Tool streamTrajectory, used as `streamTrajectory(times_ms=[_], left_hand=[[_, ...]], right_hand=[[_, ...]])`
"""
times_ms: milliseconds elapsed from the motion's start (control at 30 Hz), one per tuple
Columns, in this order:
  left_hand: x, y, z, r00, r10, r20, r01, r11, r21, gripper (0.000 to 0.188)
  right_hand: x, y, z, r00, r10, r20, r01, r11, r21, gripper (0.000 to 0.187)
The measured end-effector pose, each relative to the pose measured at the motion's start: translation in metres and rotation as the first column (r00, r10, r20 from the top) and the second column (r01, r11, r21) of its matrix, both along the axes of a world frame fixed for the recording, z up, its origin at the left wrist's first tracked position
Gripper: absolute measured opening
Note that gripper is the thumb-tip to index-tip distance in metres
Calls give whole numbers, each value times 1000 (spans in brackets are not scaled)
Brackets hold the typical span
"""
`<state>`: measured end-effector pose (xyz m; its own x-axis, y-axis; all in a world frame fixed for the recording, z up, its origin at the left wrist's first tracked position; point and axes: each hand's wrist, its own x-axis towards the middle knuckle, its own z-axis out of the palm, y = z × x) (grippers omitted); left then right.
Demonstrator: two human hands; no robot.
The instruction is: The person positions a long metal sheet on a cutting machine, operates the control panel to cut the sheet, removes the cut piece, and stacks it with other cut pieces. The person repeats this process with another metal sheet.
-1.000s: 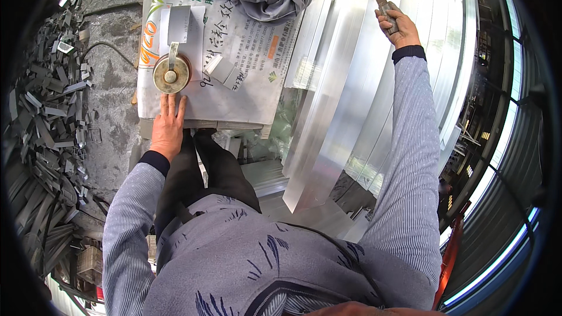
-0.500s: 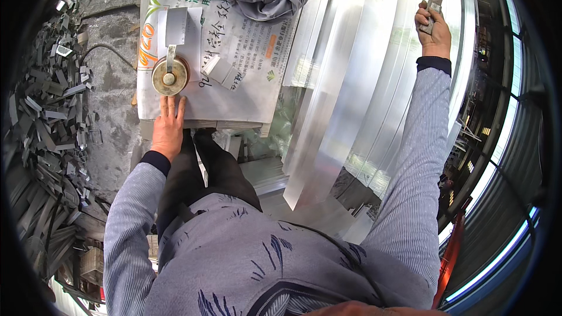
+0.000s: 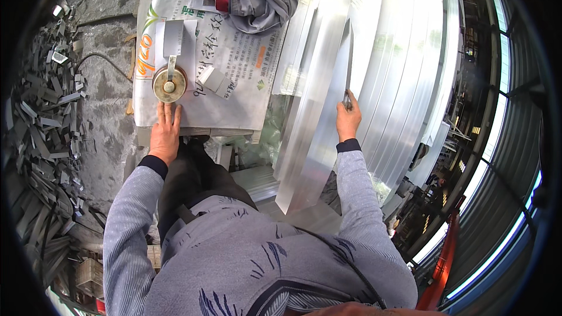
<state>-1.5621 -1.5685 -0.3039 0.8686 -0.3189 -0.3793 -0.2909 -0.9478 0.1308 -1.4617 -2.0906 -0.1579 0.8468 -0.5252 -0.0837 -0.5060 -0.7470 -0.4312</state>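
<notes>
My left hand (image 3: pixel 164 140) lies flat with its fingers stretched out on a printed white sack (image 3: pixel 234 111) that covers a low table. Its fingertips are up against a round brass-coloured disc (image 3: pixel 170 85) with a knob in the middle and a metal strip running off its far side. Beyond the disc is a small grey metal plate (image 3: pixel 174 35), and to its right a pale metal offcut (image 3: pixel 214 81). In my right hand (image 3: pixel 349 122) is a long, narrow knife-like blade (image 3: pixel 350 58), closed in the fingers, seen nearly edge-on above long shiny metal profiles (image 3: pixel 307 99).
A bundled grey cloth garment (image 3: pixel 257 0) with a red band lies at the sack's far end. Many metal scraps (image 3: pixel 44 117) are heaped at the left on the grey floor (image 3: pixel 108 41). Further long profiles (image 3: pixel 398 82) stretch along the right, beside dark racks (image 3: pixel 468 88).
My right hand has swung left and nearer with the blade, from the far right edge of the profiles to their middle. My left hand has stayed at the disc.
</notes>
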Motion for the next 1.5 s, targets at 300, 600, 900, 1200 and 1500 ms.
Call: streamTrajectory(times_ms=[300, 600, 900, 1200, 1500], left_hand=[[-2, -5, 0, 999, -33, -9, 34, 995, 95, 83], [-3, -5, 4, 1000, -21, -18, 23, 996, 85, 87], [-6, -10, 9, 998, -12, 55, 8, 996, 89, 85], [-15, -23, 55, 998, 37, -43, -39, 999, -32, 83], [-132, 9, 57, 935, 204, -290, -263, 948, -180, 69]], right_hand=[[177, -66, 5, 962, -236, 141, 151, 882, 446, 66], [72, -140, -13, 781, -596, -187, 590, 603, 537, 41], [-160, -114, -21, 905, -424, 36, 412, 894, 177, 56], [-367, -65, -9, 909, -405, 96, 378, 900, 216, 69], [-440, -49, -32, 811, -575, 111, 508, 785, 355, 68]])
